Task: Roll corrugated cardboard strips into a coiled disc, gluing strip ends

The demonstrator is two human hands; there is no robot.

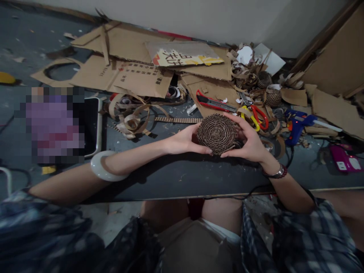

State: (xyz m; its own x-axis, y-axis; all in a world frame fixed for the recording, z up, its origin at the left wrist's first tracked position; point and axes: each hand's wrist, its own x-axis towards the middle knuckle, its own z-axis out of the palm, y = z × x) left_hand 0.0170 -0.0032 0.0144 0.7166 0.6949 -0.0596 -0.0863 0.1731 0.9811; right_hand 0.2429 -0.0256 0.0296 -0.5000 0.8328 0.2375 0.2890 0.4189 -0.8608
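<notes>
Right now, a tight disc of coiled corrugated brown cardboard [217, 134] sits between the person's left hand [184, 140] and right hand [247, 138], raised just above a dark grey counter [182, 182], with its spiral face turned up. The left fingers [209, 151] curl against the lower edge of the disc and the left thumb presses near its upper left side. The right fingers [234, 120] wrap over its upper right edge, and the right thumb reaches its lower edge. Both hands are closed around the coil, gripping it from opposite sides.

A white bangle [108, 167] circles the left forearm, a dark beaded bracelet [275, 172] sits on the right wrist, and plaid sleeves [313, 235] show near the bottom of the view.

Just beyond the right hand lie scissors with red and yellow handles [253, 117], and a red-and-black utility knife [216, 103] rests on a brown cardboard sheet above the disc. Farther right are a blue hot glue gun [297, 125] with a white glue stick [327, 125] and a magenta power strip [344, 159]. Round woven-looking cardboard coils [273, 96] sit among curled brown cardboard strips [132, 121] and scraps, and a long corrugated strip [178, 120] lies just behind the left hand. Large flat cardboard sheets [136, 79] cover the far side of the counter, one topped by a piece printed in yellow and red [184, 55].
</notes>
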